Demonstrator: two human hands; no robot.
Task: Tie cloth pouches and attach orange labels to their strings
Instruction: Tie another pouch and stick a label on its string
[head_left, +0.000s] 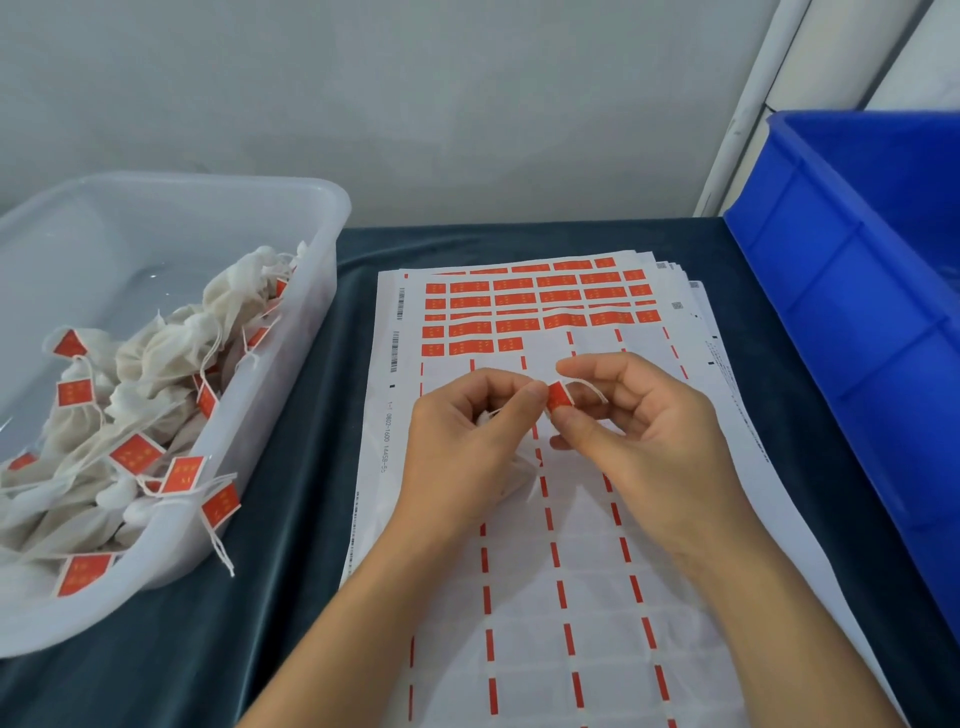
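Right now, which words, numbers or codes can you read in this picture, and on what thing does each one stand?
"1-1 0802-1600 14458-55", printed sideways on the left margin of the top label sheet; the last digits are uncertain.
Barcodes on the same margin: no digits readable.
Small square codes at the sheets' right edges: too small.
Yellow marks on the orange labels and on the label pinched by both hands: blurred, unreadable.

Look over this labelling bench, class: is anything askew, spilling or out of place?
One finished pouch's string and orange label hang over the clear tub's near rim onto the dark cloth. The label sheets are stacked slightly fanned. Nothing looks damaged.
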